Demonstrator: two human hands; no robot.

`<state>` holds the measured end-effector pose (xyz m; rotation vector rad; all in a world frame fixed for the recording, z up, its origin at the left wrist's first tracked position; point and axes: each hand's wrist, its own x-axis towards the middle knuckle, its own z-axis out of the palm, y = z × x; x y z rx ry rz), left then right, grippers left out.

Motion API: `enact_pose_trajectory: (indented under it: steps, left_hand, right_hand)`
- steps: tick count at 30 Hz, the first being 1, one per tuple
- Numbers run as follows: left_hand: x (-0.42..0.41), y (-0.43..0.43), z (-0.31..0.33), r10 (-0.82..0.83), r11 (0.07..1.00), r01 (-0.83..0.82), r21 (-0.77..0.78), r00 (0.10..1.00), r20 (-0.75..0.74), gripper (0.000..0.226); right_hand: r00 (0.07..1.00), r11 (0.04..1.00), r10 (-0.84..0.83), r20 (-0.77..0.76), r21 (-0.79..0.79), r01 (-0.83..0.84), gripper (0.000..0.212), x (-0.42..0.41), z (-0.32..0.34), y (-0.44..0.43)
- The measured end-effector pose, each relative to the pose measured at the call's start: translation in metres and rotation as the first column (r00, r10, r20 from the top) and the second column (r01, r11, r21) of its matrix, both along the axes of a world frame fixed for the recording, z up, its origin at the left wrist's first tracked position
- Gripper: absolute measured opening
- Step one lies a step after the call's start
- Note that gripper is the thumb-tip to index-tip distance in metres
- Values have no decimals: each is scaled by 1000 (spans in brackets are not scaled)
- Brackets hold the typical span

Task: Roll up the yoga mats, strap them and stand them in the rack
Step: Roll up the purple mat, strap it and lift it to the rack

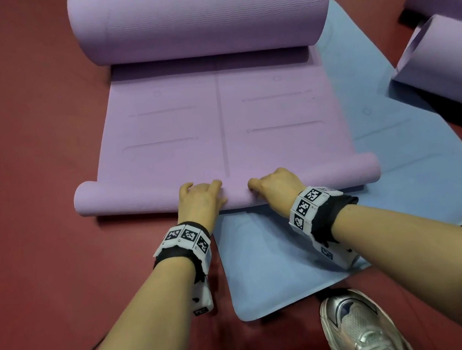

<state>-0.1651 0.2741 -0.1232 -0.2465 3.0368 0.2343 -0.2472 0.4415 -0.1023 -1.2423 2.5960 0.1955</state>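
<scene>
A purple yoga mat [219,130] lies on the floor in front of me, its near end curled into a small roll [129,199] and its far end wound into a large roll [200,14]. My left hand [201,199] and my right hand [273,188] sit side by side on the middle of the near roll, fingers curled over its top. Under the purple mat lies a flat blue mat [285,260], set at an angle and sticking out toward me and to the right.
Two more purple rolled mats [446,55] lie at the right edge, on a dark base. The floor [35,157] is dark red. My silver sneaker [359,330] stands at the blue mat's near corner. A thin cable runs along the floor at lower left.
</scene>
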Motion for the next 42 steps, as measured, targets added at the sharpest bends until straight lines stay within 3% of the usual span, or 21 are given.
enact_pose_trajectory:
  steps: [4,6,9,12,15,16,18,22,27,30,32,35,38,42]
  left_hand:
    - [6,-4,-6,-67,991,65,-117,998,-17,59]
    - [1,-4,-5,-54,985,47,-164,998,-43,50]
    - [-7,-5,-2,-67,977,71,-199,997,26,35]
    - [-16,-7,1,-85,966,109,-236,990,110,42]
    - [-18,-5,5,-71,972,87,-218,994,80,57]
    - [-18,-5,5,-56,976,67,-208,997,58,57]
    - [-15,-6,4,-48,982,44,-183,999,-18,45]
    - [-21,-11,-1,-27,995,16,-100,993,-111,21]
    - [-23,-9,-5,10,989,-48,-139,964,-266,7]
    - [-20,-8,0,38,992,-51,-116,993,-112,42]
    - [-21,-10,5,22,992,-26,-127,999,-31,59]
    - [-31,-14,6,-5,987,2,-160,1000,-15,54]
    - [-42,-20,10,9,988,-9,-155,1000,-5,56]
    - [-46,-24,9,-10,996,6,-88,999,-40,34]
  right_hand:
    - [981,994,-77,177,-58,88,33,-16,-2,-1]
    - [972,992,-107,210,-42,118,31,-23,-3,-4]
    - [995,992,-100,29,-70,102,27,-20,-5,-6]
    - [972,973,-132,-197,-212,89,20,-1,-5,-5]
    - [983,996,-73,-170,-53,65,63,5,-7,-6]
    - [981,998,-65,-183,-23,62,68,2,-3,-8]
    - [974,994,-99,-205,-60,89,58,-4,3,-10]
    - [994,993,-98,-46,-73,94,29,-17,-5,-4]
    - [992,974,-122,-20,-195,116,19,-24,-15,-3]
    - [987,934,-160,0,-323,151,17,-24,-20,-2]
    - [992,965,-127,4,-231,125,25,-28,-16,-2]
    - [995,986,-91,-32,-146,86,28,-41,-9,-4]
    - [986,963,-165,-39,-220,153,28,-47,-8,-7]
    - [973,948,-216,-78,-257,189,18,-48,-11,-11]
